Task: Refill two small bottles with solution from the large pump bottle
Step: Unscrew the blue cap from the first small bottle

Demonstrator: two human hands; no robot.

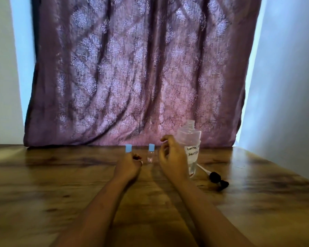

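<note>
While both small bottles carry their blue caps, refilling is judged finished or nearly so; the large bottle [189, 150] remains uncapped. The left hand [128, 166] is closed around the left small bottle [128, 148], left of the large bottle. The right hand [171, 155] is half curled, empty, between the second small bottle [151, 155] and the large bottle. The pump [215, 177] is laid to its right.

Dim, backlit room — soft and slightly blurred throughout.

Daylight glows through the patterned curtain [132, 72] and spills pale blue along both its sides; below the curtain the tabletop [43, 193] catches a dull sheen — the forearms nearer the camera fall into shadow, and straight lines bow toward the edges of the wide-angle view.
</note>
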